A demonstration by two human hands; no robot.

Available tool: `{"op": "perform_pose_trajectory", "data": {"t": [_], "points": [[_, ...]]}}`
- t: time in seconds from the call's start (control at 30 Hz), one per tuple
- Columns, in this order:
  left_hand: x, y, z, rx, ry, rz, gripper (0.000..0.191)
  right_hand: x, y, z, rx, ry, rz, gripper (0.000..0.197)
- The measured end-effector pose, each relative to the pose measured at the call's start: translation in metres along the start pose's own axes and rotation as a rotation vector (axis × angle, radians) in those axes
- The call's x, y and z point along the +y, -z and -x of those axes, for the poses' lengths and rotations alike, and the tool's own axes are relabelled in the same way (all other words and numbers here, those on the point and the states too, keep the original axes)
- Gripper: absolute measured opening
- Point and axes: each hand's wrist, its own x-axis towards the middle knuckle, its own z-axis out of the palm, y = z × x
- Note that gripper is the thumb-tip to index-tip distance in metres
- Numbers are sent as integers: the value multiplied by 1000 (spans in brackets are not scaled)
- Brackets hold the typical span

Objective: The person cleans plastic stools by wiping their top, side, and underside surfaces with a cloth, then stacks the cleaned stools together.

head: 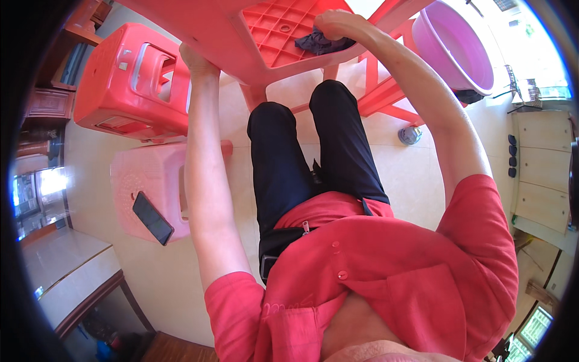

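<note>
A red plastic stool (217, 27) is tipped in front of my knees, and the ribbed underside of its seat (276, 34) shows through an opening in its frame. My left hand (196, 61) grips the stool's left edge; some fingers are hidden there. Inside the opening, my right hand (339, 25) holds a crumpled dark cloth (319, 43) against the ribs, close to the frame's right side. The cloth hangs partly out to the left of my fingers.
Left of me stands another red plastic stool (106, 86), beside a pink stool (122, 167) bearing a smartphone (154, 217). A purple basin (452, 50) rests on a red stool (384, 97) at right. A small clear container (410, 135) sits on the tiled floor (407, 172).
</note>
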Motion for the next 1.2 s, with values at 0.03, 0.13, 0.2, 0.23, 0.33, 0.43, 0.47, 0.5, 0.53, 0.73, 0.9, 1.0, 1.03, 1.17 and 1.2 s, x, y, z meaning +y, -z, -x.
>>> {"op": "perform_pose_trajectory", "data": {"t": [0.03,0.13,0.2,0.23,0.33,0.43,0.47,0.5,0.53,0.73,0.9,1.0,1.03,1.17,1.2], "points": [[2,-5,2,-3,43,46,24,7,-10,-6,-16,-1,-48,30],[2,-10,2,-19,47,60,24,4,-35,-14,-65,26,-44,29],[0,-7,0,-34,13,24,25,4,-41,-13,-31,27,-43,29],[0,-5,1,2,27,29,24,4,-44,-10,-19,39,11,26],[-1,0,-3,23,18,5,24,4,-40,-2,18,60,130,20],[-3,1,-5,19,8,-2,24,-1,-27,-3,-2,-26,153,18],[-4,3,-5,27,13,7,24,-4,-22,-5,-1,-67,167,19],[-5,2,-5,27,19,20,24,-5,-21,-8,-2,-113,177,20],[-5,1,-5,9,22,22,24,-5,-21,-12,-2,-113,176,20],[-5,4,-6,-68,-19,-25,23,-16,-22,-28,131,-46,-163,29],[-2,0,4,-37,-77,-127,23,-20,-30,-21,144,18,-75,26],[2,-4,3,-7,43,68,23,-17,-27,-15,113,35,-55,23],[3,-3,3,-1,33,54,23,-19,-22,-11,43,53,-70,23],[8,2,8,43,38,9,22,-24,-12,-22,269,-165,34,26],[8,-3,7,32,35,14,22,-16,-12,-33,291,-311,-67,33]]}}
